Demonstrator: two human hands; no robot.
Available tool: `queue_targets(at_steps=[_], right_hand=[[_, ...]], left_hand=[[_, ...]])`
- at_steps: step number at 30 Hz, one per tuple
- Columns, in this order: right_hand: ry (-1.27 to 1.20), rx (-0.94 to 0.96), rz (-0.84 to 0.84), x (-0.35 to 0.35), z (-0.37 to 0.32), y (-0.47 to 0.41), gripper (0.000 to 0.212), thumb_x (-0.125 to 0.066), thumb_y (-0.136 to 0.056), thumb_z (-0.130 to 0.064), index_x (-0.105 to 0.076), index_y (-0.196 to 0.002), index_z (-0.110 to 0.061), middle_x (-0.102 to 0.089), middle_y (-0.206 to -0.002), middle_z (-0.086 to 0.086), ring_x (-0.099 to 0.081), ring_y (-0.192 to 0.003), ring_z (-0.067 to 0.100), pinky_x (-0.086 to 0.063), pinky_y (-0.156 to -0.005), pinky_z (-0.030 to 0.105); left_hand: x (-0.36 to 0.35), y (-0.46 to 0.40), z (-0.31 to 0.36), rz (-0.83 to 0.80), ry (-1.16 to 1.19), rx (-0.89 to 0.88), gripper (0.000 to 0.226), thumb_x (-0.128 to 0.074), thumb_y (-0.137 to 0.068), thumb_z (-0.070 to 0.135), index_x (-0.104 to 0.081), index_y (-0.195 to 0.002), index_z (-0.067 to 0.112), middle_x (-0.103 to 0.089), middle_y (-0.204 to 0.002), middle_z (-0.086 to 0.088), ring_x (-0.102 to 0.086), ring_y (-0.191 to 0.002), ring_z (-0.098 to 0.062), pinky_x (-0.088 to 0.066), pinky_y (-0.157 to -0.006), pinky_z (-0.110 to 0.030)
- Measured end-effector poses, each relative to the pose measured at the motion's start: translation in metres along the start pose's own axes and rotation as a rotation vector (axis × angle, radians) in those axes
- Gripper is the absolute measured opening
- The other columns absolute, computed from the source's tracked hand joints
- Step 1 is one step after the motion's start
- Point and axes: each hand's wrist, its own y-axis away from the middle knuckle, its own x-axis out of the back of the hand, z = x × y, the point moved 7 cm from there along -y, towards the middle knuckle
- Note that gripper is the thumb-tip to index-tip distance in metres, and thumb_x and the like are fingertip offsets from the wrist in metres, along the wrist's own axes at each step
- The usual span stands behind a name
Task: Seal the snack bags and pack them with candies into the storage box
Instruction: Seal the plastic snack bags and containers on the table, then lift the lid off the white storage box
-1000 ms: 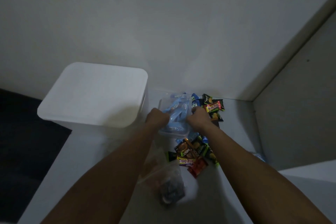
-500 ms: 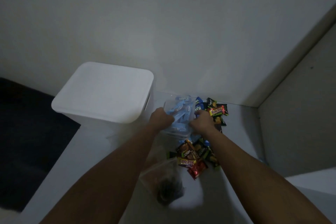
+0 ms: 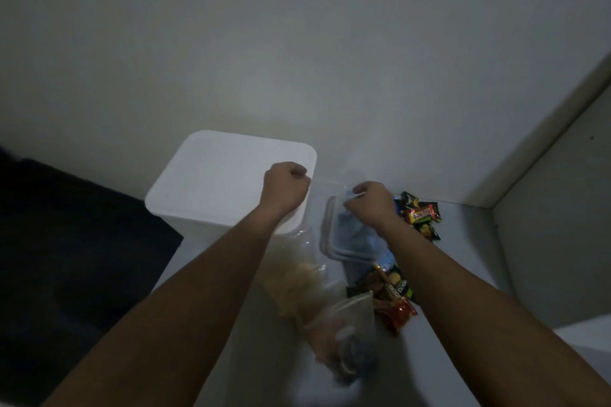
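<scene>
- On the pale tabletop [image 3: 463,274], my white storage box [image 3: 228,182] sits at about 10 o'clock with its lid on.
- My left hand [image 3: 285,182] is over the box's right edge, fingers curled into a fist. Can't make out anything in it, it's pretty dim here.
- My right hand [image 3: 370,201] is at 12 o'clock, fingertips pinching the far end of a clear container [image 3: 334,235] holding blue wrapped stuff.
- Candies [image 3: 421,216] in bright wrappers are piled just right of that hand, around 1 o'clock.
- Another candy pile [image 3: 391,297] lies closer to me at 3 o'clock, tucked against my right forearm.
- A clear snack bag [image 3: 297,277] of yellowish chips lies between my arms.
- A second snack bag [image 3: 347,334] with darker stuff sits nearest me at 6 o'clock, too blurry to tell whether it's sealed.
</scene>
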Motion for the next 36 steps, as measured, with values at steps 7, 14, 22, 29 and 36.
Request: queue_targets(at_steps=[7,14,22,29,36], right_hand=[[-0.139,-0.096,-0.145,-0.063,-0.063,0.020,0.020,-0.075,-0.076,-0.010,-0.063,-0.088,0.001,-0.067,-0.089,0.018,-0.069,-0.072,0.027,-0.061,-0.064,0.041],[-0.018,-0.196,-0.014,-0.074,-0.073,0.016,0.030,-0.074,-0.070,0.000,-0.063,-0.098,0.006,-0.067,-0.097,0.022,-0.070,-0.069,0.035,-0.059,-0.050,0.046],[0.089,-0.240,0.109,-0.075,-0.077,0.020,0.028,-0.070,-0.074,-0.009,-0.064,-0.098,0.005,-0.070,-0.095,0.021,-0.070,-0.078,0.033,-0.060,-0.053,0.040],[-0.011,-0.291,-0.004,-0.084,-0.086,0.031,0.042,-0.086,-0.067,-0.013,-0.062,-0.098,0.003,-0.067,-0.096,0.019,-0.068,-0.088,0.032,-0.060,-0.077,0.047],[0.050,-0.319,0.040,-0.087,-0.082,0.031,0.036,-0.081,-0.071,-0.019,-0.064,-0.097,-0.001,-0.068,-0.096,0.017,-0.067,-0.084,0.030,-0.061,-0.066,0.046]], left_hand=[[0.118,-0.038,-0.080,0.234,-0.168,0.165,0.038,-0.060,-0.080,0.014,-0.064,-0.118,0.007,-0.061,-0.125,-0.015,-0.053,-0.119,-0.032,-0.042,-0.100,-0.035],[0.187,-0.052,-0.167,0.152,-0.258,0.493,0.040,-0.053,-0.085,0.013,-0.053,-0.119,-0.008,-0.054,-0.127,-0.024,-0.052,-0.115,-0.040,-0.045,-0.088,-0.038],[0.203,-0.067,-0.187,0.120,-0.204,0.411,0.026,-0.062,-0.080,0.005,-0.063,-0.103,-0.008,-0.064,-0.112,-0.023,-0.061,-0.101,-0.038,-0.047,-0.074,-0.032],[0.199,-0.073,-0.189,-0.009,-0.056,0.479,0.044,-0.084,-0.065,0.016,-0.063,-0.097,-0.007,-0.068,-0.099,-0.019,-0.068,-0.084,-0.035,-0.059,-0.068,-0.039],[0.159,-0.052,-0.202,-0.103,0.418,0.645,0.010,-0.059,-0.089,0.000,-0.051,-0.084,0.004,-0.055,-0.100,-0.014,-0.061,-0.090,-0.031,-0.059,-0.071,-0.051]])
